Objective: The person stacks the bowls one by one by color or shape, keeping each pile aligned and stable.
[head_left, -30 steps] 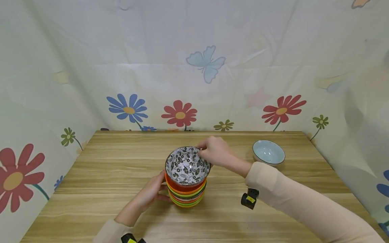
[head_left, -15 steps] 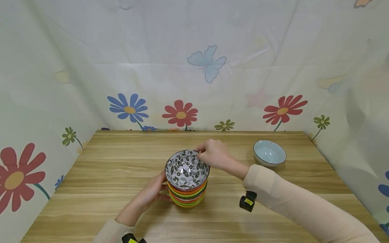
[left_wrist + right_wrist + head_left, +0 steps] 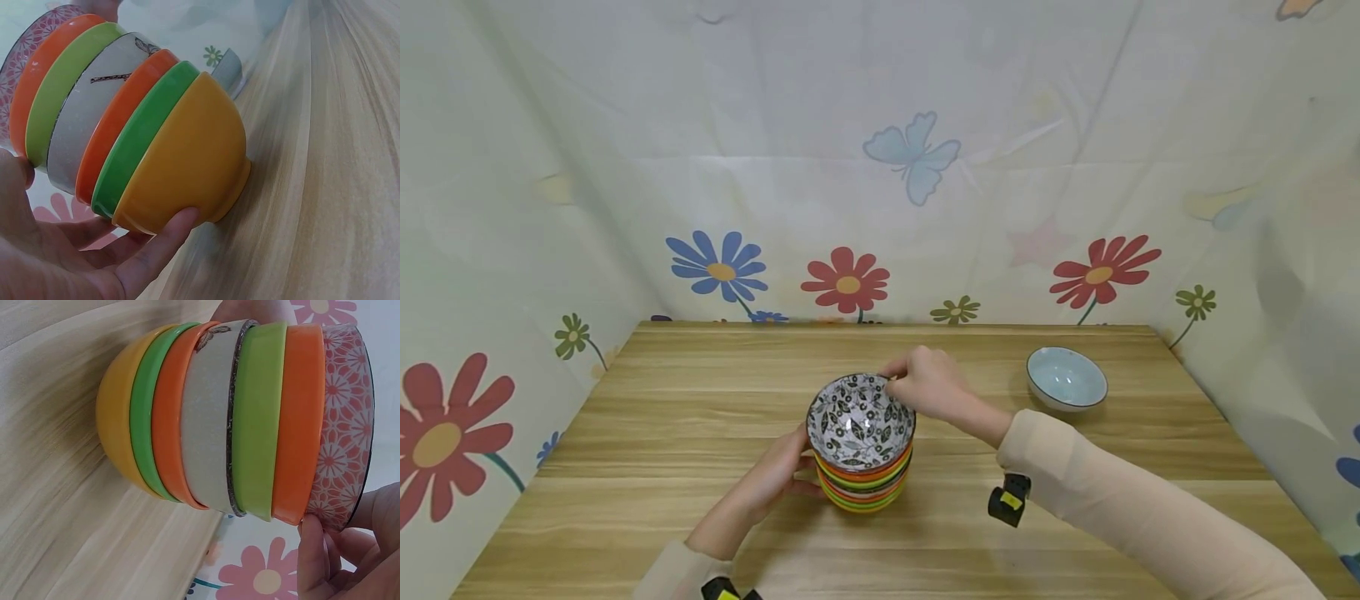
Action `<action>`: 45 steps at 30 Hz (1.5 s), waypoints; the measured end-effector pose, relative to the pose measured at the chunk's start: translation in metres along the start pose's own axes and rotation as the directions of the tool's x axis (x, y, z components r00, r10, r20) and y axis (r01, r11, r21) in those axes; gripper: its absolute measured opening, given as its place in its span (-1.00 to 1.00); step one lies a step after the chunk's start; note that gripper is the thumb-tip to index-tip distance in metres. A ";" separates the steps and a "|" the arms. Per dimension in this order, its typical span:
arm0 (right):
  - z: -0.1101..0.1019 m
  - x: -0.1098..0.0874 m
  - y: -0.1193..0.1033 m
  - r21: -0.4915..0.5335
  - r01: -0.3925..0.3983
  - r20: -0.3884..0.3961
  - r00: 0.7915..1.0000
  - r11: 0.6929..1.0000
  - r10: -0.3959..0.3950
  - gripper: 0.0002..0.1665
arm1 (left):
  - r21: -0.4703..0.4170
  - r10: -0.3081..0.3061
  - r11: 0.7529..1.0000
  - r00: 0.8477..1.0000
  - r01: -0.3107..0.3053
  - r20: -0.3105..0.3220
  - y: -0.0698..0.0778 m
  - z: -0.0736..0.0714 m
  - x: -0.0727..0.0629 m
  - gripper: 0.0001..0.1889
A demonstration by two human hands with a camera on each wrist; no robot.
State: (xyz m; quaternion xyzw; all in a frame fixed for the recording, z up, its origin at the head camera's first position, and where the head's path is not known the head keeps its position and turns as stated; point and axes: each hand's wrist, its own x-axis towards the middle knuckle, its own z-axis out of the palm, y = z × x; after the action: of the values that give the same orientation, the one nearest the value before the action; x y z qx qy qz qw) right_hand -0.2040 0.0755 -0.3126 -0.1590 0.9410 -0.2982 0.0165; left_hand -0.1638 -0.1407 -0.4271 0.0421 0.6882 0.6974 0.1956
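Note:
A stack of nested bowls [image 3: 200, 150] stands on the wooden table, yellow at the bottom, then green, orange, speckled grey, lime and orange. Uppermost sits a patterned bowl [image 3: 859, 421], black-and-white floral inside and pink-and-white flowered outside [image 3: 347, 425]. My right hand [image 3: 931, 383] pinches its rim at the far right side, thumb inside and fingers outside. On the left, my left hand [image 3: 775, 475] holds the stack's side, one finger low on the yellow bowl [image 3: 187, 156]. The lower bowls are mostly hidden under the top one in the head view.
A pale blue bowl [image 3: 1066, 379] with a dark rim stands apart at the right rear of the table [image 3: 700, 400]. Flower-printed white curtains [image 3: 790, 192] enclose the table at the back and sides.
The patterned bowl has come down into the stack, with my right hand lowering along with it and covering the orange bowl's side. My left hand has stayed in place.

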 end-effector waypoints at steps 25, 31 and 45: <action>0.003 0.002 0.009 0.114 -0.043 0.042 0.998 0.992 0.038 -0.71 | 0.014 0.003 1.000 1.000 -0.003 0.004 0.002 0.000 -0.001 -0.22; 0.006 0.002 0.011 0.076 0.006 0.043 0.999 0.997 -0.009 -0.71 | 0.016 -0.005 1.000 1.000 0.005 -0.005 0.001 0.000 -0.001 -0.21; 0.009 -0.004 0.021 0.045 0.154 0.005 0.988 0.987 -0.154 -0.70 | 0.017 0.010 1.000 1.000 -0.010 -0.004 -0.001 0.000 -0.001 -0.19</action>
State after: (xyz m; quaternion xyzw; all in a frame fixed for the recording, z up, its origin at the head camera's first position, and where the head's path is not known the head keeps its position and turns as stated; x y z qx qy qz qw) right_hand -0.2048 0.0874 -0.3323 -0.2321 0.9189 -0.3189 0.0011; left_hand -0.1625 -0.1409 -0.4275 0.0458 0.6943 0.6925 0.1903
